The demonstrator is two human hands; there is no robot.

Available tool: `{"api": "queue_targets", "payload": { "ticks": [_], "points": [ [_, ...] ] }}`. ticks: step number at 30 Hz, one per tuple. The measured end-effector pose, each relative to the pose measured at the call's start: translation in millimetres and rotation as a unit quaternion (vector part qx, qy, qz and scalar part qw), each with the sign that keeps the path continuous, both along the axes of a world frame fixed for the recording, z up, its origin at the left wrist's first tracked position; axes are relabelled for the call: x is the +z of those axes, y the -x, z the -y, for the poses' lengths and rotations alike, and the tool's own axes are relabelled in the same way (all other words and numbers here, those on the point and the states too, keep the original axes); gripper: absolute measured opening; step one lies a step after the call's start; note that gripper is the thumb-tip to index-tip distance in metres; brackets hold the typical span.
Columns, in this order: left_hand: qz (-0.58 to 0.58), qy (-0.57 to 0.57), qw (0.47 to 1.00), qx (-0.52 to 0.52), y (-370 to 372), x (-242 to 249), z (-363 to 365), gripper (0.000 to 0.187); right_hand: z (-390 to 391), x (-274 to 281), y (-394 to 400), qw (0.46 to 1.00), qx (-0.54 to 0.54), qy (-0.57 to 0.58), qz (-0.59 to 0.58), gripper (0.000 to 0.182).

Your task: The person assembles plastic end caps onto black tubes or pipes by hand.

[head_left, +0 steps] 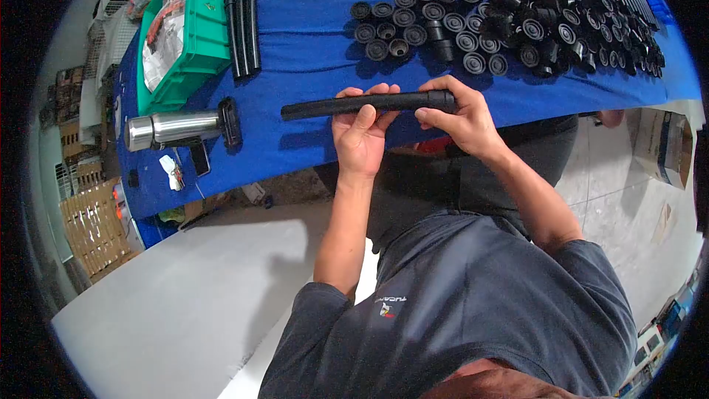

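Evidently steadying it for fitting, the left hand (pixel 360 135) grasps the black tube (pixel 347 106) mid-length while the right hand (pixel 458 120) clenches its end cap (pixel 441 99) above the bench (pixel 310 44).

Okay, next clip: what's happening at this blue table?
A person holds a black tube level above the blue table with both bare hands. The left hand grips its middle; the right hand wraps the thicker end, where a collar sits. Beyond lie many round black caps and more black tubes. A green bin and a steel flask sit to the left.
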State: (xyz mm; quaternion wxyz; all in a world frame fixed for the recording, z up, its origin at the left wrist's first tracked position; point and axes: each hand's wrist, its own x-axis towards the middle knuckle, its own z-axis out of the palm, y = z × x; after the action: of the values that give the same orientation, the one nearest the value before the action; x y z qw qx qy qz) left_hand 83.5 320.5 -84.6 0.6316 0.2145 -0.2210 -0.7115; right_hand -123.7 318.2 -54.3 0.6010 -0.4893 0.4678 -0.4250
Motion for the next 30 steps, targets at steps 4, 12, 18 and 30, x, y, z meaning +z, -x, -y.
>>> {"api": "queue_targets", "payload": {
  "ticks": [4, 12, 18, 30],
  "points": [
    [0.007, -0.003, 1.0, 0.0, -2, 2, 0, 0.032, 0, -1, -4, 1.0, -0.012, 0.024, 0.006, 0.031],
    [-0.016, -0.014, 0.999, -0.026, -7, -2, 0, 0.033, -5, 10, 5, 0.976, 0.011, 0.185, -0.116, 0.039],
    [-0.021, -0.022, 0.999, -0.024, -6, 3, 2, 0.03, -5, 19, 11, 0.982, 0.037, 0.144, -0.116, 0.036],
    [0.005, -0.025, 0.999, -0.021, -7, 3, 1, 0.029, -7, 10, 10, 0.979, 0.031, 0.175, -0.096, 0.035]
  ]
}}
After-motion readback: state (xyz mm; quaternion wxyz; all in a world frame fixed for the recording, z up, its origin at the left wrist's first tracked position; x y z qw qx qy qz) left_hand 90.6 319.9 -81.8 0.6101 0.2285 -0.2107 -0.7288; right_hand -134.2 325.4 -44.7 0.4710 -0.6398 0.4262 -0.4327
